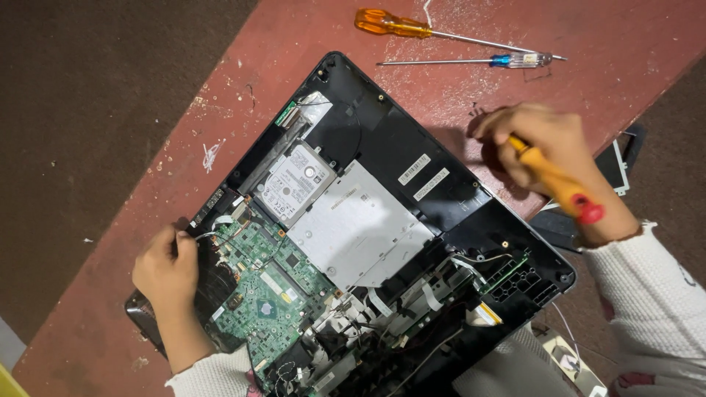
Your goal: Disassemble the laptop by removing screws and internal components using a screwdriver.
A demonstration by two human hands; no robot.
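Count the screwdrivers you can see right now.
3. An orange-handled screwdriver and a slim blue-banded screwdriver lie on the red table above the opened laptop; a third screwdriver is in the right hand. Others may be hidden.

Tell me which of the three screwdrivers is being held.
The one with the orange handle and red cap, gripped in the right hand. The other two lie untouched on the table's far end.

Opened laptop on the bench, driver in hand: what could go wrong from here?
1. The laptop hangs over the red bench edge; it might tip if the left hand lets go.
2. The left hand touches near the bare green circuit board; static or pressure may harm it.
3. The right hand grips an orange screwdriver; a slip could nick loose ribbon cables.
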